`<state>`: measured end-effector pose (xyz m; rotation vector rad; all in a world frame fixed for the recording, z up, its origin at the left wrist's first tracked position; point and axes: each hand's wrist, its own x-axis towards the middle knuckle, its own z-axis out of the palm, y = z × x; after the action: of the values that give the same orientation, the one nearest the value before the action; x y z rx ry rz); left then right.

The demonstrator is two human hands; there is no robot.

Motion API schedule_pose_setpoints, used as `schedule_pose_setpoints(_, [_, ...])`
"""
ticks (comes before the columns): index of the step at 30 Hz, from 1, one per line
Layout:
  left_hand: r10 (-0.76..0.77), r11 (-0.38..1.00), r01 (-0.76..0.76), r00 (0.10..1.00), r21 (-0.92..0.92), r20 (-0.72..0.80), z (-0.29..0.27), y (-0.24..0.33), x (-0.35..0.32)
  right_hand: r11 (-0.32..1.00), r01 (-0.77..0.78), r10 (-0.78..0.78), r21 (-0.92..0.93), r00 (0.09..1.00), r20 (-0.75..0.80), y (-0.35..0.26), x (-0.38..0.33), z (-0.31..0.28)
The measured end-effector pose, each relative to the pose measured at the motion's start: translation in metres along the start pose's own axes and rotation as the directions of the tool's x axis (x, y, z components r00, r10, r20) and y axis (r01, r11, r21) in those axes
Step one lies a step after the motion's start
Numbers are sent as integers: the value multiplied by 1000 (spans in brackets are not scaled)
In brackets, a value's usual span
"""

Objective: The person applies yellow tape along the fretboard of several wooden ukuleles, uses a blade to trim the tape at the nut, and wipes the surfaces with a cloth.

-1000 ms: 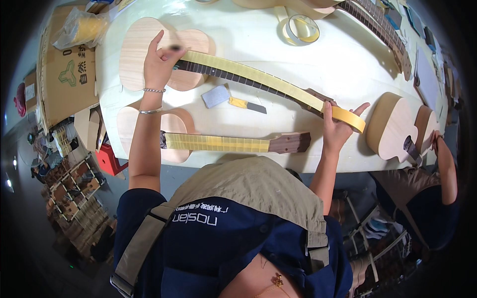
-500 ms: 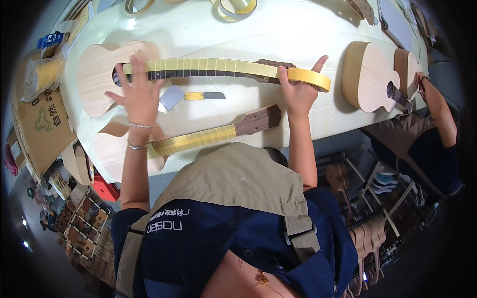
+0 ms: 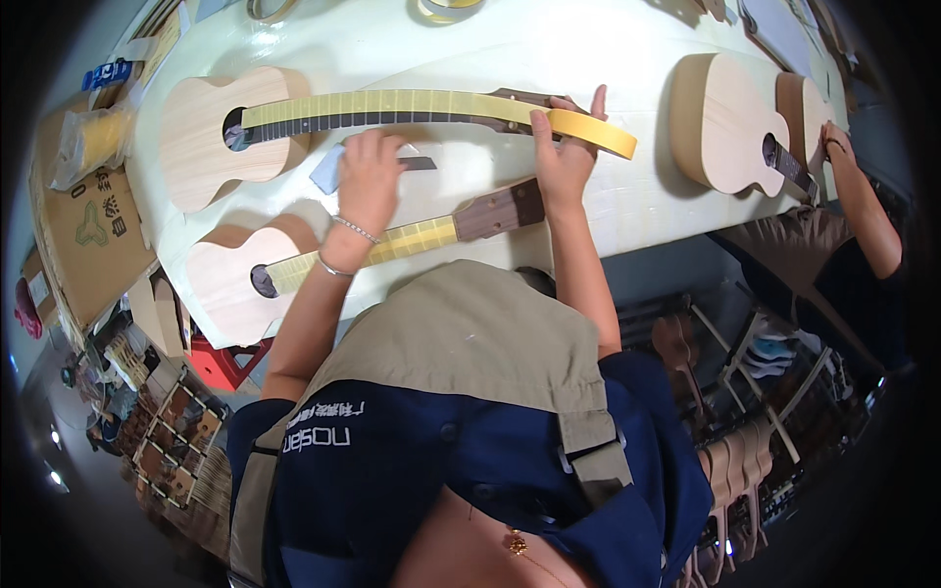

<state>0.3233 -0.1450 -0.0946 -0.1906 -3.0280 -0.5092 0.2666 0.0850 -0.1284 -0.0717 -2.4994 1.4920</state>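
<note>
My right hand [image 3: 566, 171] holds a roll of yellow masking tape [image 3: 593, 132] near the headstock of an unfinished ukulele [image 3: 201, 142]. From the roll, a strip of tape [image 3: 392, 102] runs along the fretboard to the sound hole, leaving the near side of the dark frets showing. Just below that neck, my left hand [image 3: 368, 176] is closed over the yellow-wrapped handle of a flat grey blade [image 3: 420, 164], whose end sticks out past the fingers. Under the left wrist lies a second ukulele [image 3: 230, 279], its fretboard covered in yellow tape.
A grey-blue flat piece [image 3: 326, 169] lies beside my left hand. To the right stand more ukulele bodies [image 3: 720, 127], near a co-worker's hand [image 3: 836, 147]. A cardboard box [image 3: 93, 220] and a bag of yellow material [image 3: 98, 142] are at the left. Tape rolls [image 3: 446, 10] sit at the far edge.
My left hand has left the sound-hole end of the taped neck, moved right and nearer, and closed on the blade's handle. The right hand still holds the tape roll.
</note>
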Motion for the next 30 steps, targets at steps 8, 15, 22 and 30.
schedule_pose_setpoints(8, [-206, 790, 230, 973, -569, 109, -19, 27, 27, 999, 31, -30, 40, 999, -31, 3, -7, 10])
schedule_pose_setpoints(15, [-295, 452, 403, 909, -796, 293, 6, 41, 48, 998, 14, -12, 66, 1000, -24, 4, -7, 11])
schedule_pose_setpoints(22, [-307, 472, 444, 893, -762, 330, 7, 40, 53, 997, 1, 3, 78, 999, -53, 4, -8, 14])
schedule_pose_setpoints(30, [-311, 390, 410, 901, -824, 301, 6, 40, 51, 839, 443, -490, 317, 867, 87, -69, -40, 10])
